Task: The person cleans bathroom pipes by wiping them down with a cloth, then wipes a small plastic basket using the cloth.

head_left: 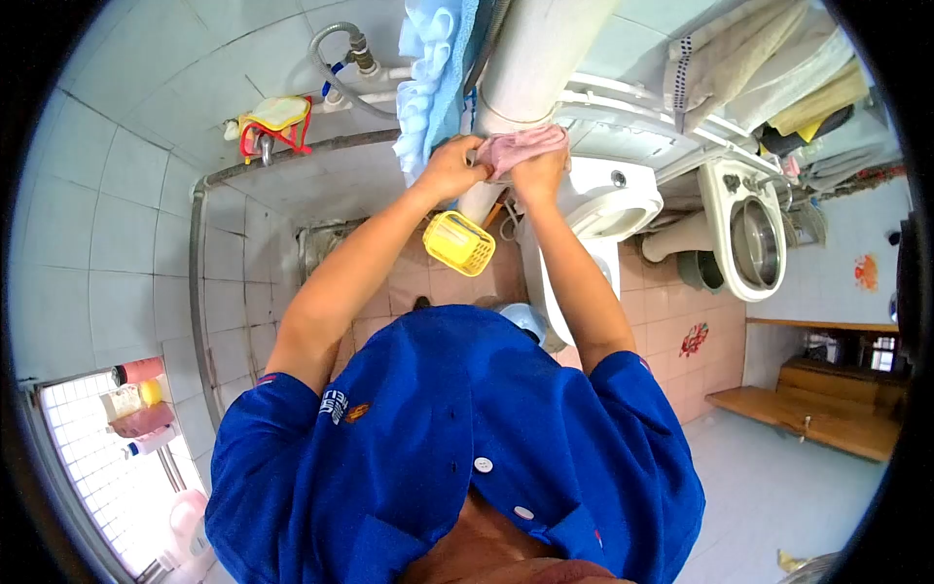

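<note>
A pink cloth [520,148] lies bunched against the thick white pipe [540,58], partly wrapped round its front. My right hand [538,177] is closed on the right part of this cloth, its fingertips hidden by folds. My left hand [453,167] has its fingers curled at the cloth's left end, beside the pipe; the cloth hides some of the grip. Close to the left hand hangs a light blue ruffled curtain [428,88]. Just below both hands is a yellow plastic basket [458,243].
The toilet [608,200] stands right of my right forearm, with a washbasin [749,234] beyond. Towels [739,58] hang at the upper right. A tap with hose [360,63] and a yellow-red cloth [277,115] are on the left wall. A wooden shelf [808,409] is at right.
</note>
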`<state>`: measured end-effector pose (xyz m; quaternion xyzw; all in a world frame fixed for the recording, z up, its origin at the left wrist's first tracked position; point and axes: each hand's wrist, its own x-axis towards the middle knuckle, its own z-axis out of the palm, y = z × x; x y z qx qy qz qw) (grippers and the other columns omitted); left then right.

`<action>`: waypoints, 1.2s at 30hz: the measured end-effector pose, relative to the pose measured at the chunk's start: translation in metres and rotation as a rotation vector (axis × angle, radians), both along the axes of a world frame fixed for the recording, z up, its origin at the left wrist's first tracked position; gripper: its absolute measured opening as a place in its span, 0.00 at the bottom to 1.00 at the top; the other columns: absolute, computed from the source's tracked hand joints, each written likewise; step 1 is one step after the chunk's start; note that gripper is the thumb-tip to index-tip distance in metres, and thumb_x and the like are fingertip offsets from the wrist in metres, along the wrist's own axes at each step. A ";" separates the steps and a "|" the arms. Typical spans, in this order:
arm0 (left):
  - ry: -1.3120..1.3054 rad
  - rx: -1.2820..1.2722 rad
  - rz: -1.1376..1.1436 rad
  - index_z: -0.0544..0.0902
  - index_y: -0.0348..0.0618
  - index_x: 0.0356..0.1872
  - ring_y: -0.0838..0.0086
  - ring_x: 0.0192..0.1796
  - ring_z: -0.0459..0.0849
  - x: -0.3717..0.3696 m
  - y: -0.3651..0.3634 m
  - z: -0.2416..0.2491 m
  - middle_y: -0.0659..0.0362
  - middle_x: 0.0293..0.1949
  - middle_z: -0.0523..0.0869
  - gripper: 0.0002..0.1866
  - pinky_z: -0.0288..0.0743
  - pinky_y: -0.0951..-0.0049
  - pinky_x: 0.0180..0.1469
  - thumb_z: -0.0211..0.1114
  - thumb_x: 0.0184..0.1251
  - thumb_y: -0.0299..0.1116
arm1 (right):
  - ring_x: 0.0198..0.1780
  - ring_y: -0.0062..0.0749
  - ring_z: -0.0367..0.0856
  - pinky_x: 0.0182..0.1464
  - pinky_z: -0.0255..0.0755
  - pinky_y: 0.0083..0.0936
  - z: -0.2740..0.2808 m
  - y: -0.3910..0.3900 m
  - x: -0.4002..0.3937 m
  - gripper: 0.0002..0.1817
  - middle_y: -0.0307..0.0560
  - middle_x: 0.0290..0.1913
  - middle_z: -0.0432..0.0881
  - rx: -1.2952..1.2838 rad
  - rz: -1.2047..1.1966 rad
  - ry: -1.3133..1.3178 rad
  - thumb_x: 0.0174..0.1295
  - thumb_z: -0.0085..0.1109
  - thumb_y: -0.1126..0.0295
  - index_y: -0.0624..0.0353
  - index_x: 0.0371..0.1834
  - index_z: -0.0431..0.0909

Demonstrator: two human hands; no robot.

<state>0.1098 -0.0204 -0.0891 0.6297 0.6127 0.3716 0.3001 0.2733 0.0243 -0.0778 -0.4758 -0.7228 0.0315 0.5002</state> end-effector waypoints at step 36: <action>0.053 -0.012 -0.345 0.80 0.48 0.58 0.58 0.51 0.80 -0.031 0.007 -0.014 0.49 0.53 0.79 0.30 0.76 0.65 0.53 0.74 0.50 0.37 | 0.32 0.47 0.86 0.44 0.77 0.42 0.012 -0.012 -0.015 0.14 0.51 0.27 0.86 -0.183 -0.068 -0.514 0.54 0.61 0.55 0.52 0.27 0.87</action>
